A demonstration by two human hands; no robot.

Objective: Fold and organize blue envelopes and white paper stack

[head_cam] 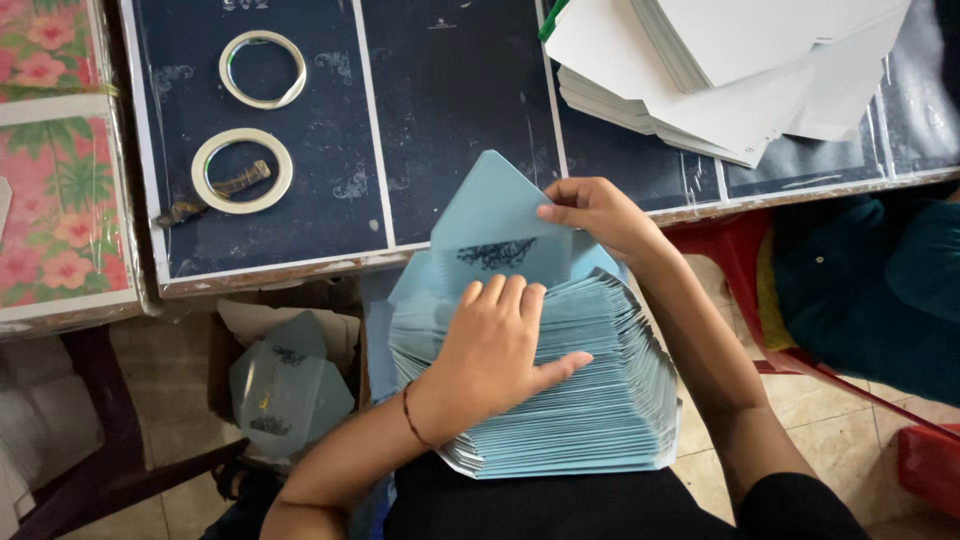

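Note:
A thick stack of light blue envelopes (600, 400) rests on my lap, fanned out toward me. My left hand (495, 350) lies flat on top of the stack, fingers spread and pressing down. My right hand (595, 212) pinches the flap edge of the top blue envelope (490, 225), which is lifted up at the far end of the stack and shows a dark printed mark.
A dark blue table (450, 90) lies ahead with two rolls of tape (262, 68) (242, 170) and a pile of white sheets (730, 70). A cardboard box (240, 325) with more blue envelopes sits below left. A red plastic chair (745, 260) stands at right.

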